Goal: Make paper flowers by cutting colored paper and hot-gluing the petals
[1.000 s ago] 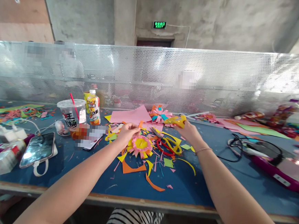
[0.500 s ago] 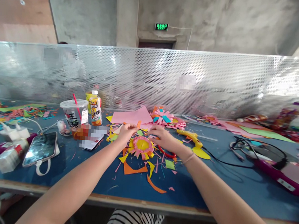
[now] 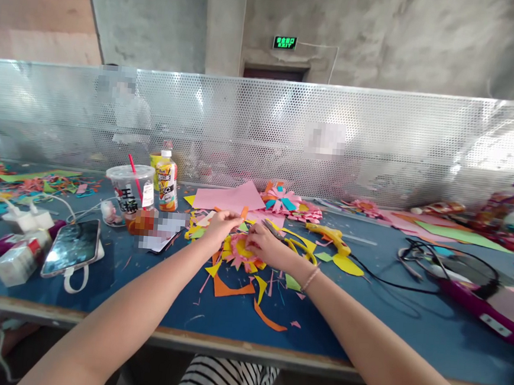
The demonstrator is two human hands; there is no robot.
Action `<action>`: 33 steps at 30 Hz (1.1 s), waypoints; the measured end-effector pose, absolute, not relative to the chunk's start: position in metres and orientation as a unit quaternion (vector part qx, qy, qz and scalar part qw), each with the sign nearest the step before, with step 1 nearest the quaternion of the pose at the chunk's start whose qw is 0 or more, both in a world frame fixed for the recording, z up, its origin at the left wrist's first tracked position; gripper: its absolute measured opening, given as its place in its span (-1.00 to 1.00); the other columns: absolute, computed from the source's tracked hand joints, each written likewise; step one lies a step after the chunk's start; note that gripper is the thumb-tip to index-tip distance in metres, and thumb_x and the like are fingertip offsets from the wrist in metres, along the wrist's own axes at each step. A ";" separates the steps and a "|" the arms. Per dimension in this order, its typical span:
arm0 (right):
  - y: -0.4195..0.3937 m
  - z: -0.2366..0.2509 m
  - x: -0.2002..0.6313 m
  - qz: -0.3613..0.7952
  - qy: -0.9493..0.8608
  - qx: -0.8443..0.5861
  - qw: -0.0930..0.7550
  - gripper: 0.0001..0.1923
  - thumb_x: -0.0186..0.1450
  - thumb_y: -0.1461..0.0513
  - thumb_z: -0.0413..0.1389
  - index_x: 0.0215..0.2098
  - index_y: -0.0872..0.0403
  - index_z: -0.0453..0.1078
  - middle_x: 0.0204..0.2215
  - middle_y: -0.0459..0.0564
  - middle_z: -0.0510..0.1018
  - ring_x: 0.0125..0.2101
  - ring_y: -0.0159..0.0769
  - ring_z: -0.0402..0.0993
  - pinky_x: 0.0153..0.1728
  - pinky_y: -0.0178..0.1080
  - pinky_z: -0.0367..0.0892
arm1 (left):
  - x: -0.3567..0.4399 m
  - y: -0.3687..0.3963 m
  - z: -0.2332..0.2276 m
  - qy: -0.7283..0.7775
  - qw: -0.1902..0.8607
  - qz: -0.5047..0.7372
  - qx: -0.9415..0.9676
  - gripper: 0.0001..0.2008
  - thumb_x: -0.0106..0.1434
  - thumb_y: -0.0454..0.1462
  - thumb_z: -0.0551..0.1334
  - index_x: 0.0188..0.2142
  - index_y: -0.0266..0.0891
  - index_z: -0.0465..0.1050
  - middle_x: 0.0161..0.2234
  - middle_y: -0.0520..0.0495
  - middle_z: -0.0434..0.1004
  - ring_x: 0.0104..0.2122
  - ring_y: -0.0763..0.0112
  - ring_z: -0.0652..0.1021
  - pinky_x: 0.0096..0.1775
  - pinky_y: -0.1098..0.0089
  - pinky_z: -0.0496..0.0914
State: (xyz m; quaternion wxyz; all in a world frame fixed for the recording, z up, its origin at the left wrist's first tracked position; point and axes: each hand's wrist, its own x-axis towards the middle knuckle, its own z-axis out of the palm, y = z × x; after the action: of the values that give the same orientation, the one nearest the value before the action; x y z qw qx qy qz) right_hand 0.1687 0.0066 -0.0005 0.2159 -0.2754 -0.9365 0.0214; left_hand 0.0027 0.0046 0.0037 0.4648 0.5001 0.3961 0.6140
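With the fingers of the left hand (image 3: 224, 225), pinching the near end of a short, flat orange paper strip (image 3: 244, 213); with those of the right hand (image 3: 264, 244), bent over a round, fringed pink-and-yellow paper flower (image 3: 239, 257), cannot tell whether gripping or only touching.

Nearest on the blue worktop (image 3: 229, 325), a curved orange paper sliver (image 3: 270, 317); just beyond, a notched orange paper scrap (image 3: 230, 289). Farther in, the flower, face up between both hands; round, so without a clear long axis, petals pointing outward. Probably light, slightly stiffer where layered; best held by the rim, sparing the petals. Just past it, the strip, free end pointing far and slightly right, long axis likewise. Likely almost weightless, limp, easily creased; best taken by one end.

Beyond the right hand, grey-bladed, yellow-handled scissors (image 3: 275, 231); farther right, a yellow plastic glue gun (image 3: 334, 238). Farthest on the worktop, a large pink paper sheet (image 3: 227, 198) and, to its right, a pink paper rosette with blue strips (image 3: 278, 199), before a perforated metal screen (image 3: 244, 132).
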 end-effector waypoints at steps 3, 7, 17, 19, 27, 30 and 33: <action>0.007 -0.004 0.169 0.002 -0.942 -0.251 0.224 -0.82 0.27 0.30 -0.09 -0.37 0.11 0.34 -0.25 0.07 0.28 -0.22 -0.27 0.26 -0.11 -0.14 0.24 | 0.003 0.003 0.005 0.399 0.469 0.613 0.496 -0.80 -0.17 -0.25 0.32 -0.54 -0.29 0.37 -0.58 0.05 0.38 -0.55 0.55 0.38 -0.43 0.48 0.26; 0.016 -0.001 0.176 -0.027 -0.904 -0.295 0.310 -0.82 0.29 0.30 -0.15 -0.35 0.09 0.27 -0.29 0.06 0.32 -0.27 -0.29 0.27 -0.20 -0.20 0.27 | 0.003 0.005 0.004 0.403 0.467 0.611 0.496 -0.81 -0.16 -0.25 0.32 -0.55 -0.29 0.37 -0.61 0.06 0.36 -0.58 0.57 0.36 -0.48 0.50 0.23; 0.031 0.012 0.214 -0.126 -0.852 -0.444 0.248 -0.82 0.17 0.42 -0.06 -0.37 0.17 0.36 -0.29 0.17 0.46 -0.10 -0.14 0.32 -0.06 -0.12 0.20 | 0.007 0.000 0.006 0.392 0.478 0.592 0.517 -0.83 -0.13 -0.28 0.32 -0.56 -0.31 0.37 -0.62 0.03 0.38 -0.62 0.57 0.37 -0.53 0.51 0.23; 0.029 0.012 0.206 -0.059 -0.854 -0.412 0.312 -0.81 0.20 0.34 -0.04 -0.27 0.14 0.37 -0.18 0.16 0.44 -0.04 -0.15 0.29 -0.02 -0.09 0.20 | 0.007 0.000 0.006 0.380 0.488 0.594 0.515 -0.82 -0.15 -0.28 0.33 -0.56 -0.31 0.38 -0.60 0.00 0.41 -0.58 0.53 0.41 -0.48 0.48 0.28; 0.008 0.009 0.162 0.341 -0.755 -0.327 0.454 -0.77 0.12 0.08 0.10 -0.38 0.07 0.38 -0.41 -0.07 0.47 -0.34 -0.33 0.41 -0.29 -0.25 0.34 | 0.016 -0.004 0.003 0.337 0.500 0.573 0.555 -0.78 -0.13 -0.23 0.34 -0.51 -0.32 0.39 -0.54 0.00 0.44 -0.48 0.46 0.47 -0.27 0.34 0.38; 0.005 0.007 0.161 0.459 -0.666 -0.322 0.491 -0.75 0.07 0.06 0.15 -0.52 0.08 0.33 -0.55 -0.15 0.40 -0.48 -0.43 0.35 -0.43 -0.34 0.31 | 0.017 -0.007 0.004 0.361 0.448 0.564 0.592 -0.79 -0.08 -0.23 0.30 -0.48 -0.28 0.34 -0.50 -0.01 0.44 -0.45 0.43 0.48 -0.27 0.33 0.37; 0.007 0.010 0.166 0.514 -0.597 -0.325 0.523 -0.75 0.02 0.07 0.20 -0.49 0.09 0.36 -0.50 -0.13 0.42 -0.46 -0.46 0.35 -0.44 -0.38 0.30 | 0.011 -0.008 0.006 0.435 0.295 0.549 0.650 -0.77 -0.08 -0.24 0.31 -0.45 -0.23 0.29 -0.43 -0.05 0.43 -0.36 0.34 0.47 -0.27 0.35 0.33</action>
State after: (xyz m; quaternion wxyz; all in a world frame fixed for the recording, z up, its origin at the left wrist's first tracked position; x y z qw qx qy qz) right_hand 0.1657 0.0067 0.0099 0.5229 -0.3251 -0.5973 0.5138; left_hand 0.0108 -0.0085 0.0063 0.2951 0.6502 0.4350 0.5486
